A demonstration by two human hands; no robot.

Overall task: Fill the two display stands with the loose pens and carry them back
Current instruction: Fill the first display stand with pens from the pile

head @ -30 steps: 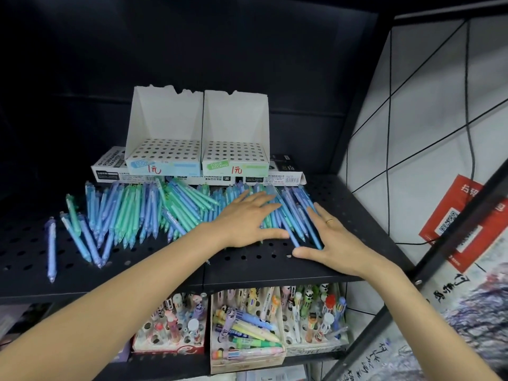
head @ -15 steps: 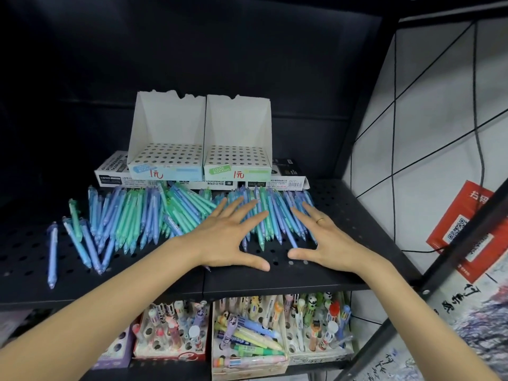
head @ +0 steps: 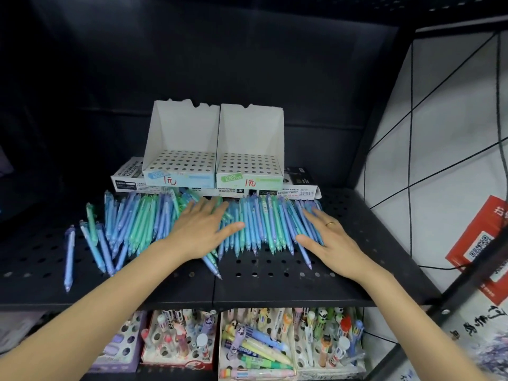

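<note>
A: What are the hands doing right now?

B: Both are lying flat, fingers straight and spread, pressing on the loose pens and gripping nothing. The left hand is resting on the middle of the heap; the right hand is covering its right end, a ring showing on one finger.

A: How are the pens lying against those fingers?

B: Their long axes are running front to back on the shelf, roughly parallel to the fingers, with what seem to be the tips pointing toward the person, though it is too blurred to be sure. So each hand is sitting along the barrels, not across them.

A: And the stands?

B: The left display stand and the right display stand are sitting side by side straight beyond the fingertips, raised on flat boxes at the back. Every hole looks empty.

A: Which hand is nearer which stand?

B: The left hand is lying below the seam between them, closer to the left one; the right hand is sitting off to the right of the right stand. A few stray pens are lying well apart at far left, nearer the left arm.
</note>
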